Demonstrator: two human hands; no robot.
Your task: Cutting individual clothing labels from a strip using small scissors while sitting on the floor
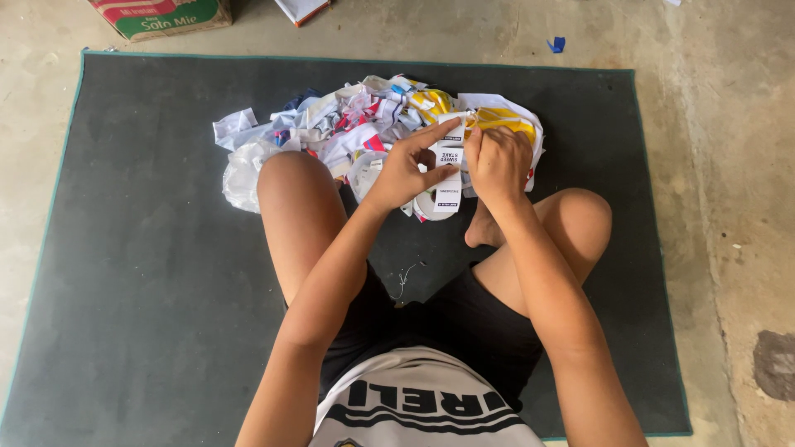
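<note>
Dark matting (pixel 149 248) over bare concrete floor (pixel 729 165) lies beneath us, cross-legged. We see our left hand (pixel 406 170) and right hand (pixel 497 161) both pinching 1 white printed paper strip (pixel 448 170), just above the pile of crumpled wrappers (pixel 348 124).

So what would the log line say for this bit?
left hand: holds white paper strip | right hand: pinches strip top | pile of scraps: behind | mat: under

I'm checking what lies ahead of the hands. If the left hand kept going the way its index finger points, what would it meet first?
Probably the right hand, just past the white paper strip that the left hand pinches; depth is unclear.
</note>
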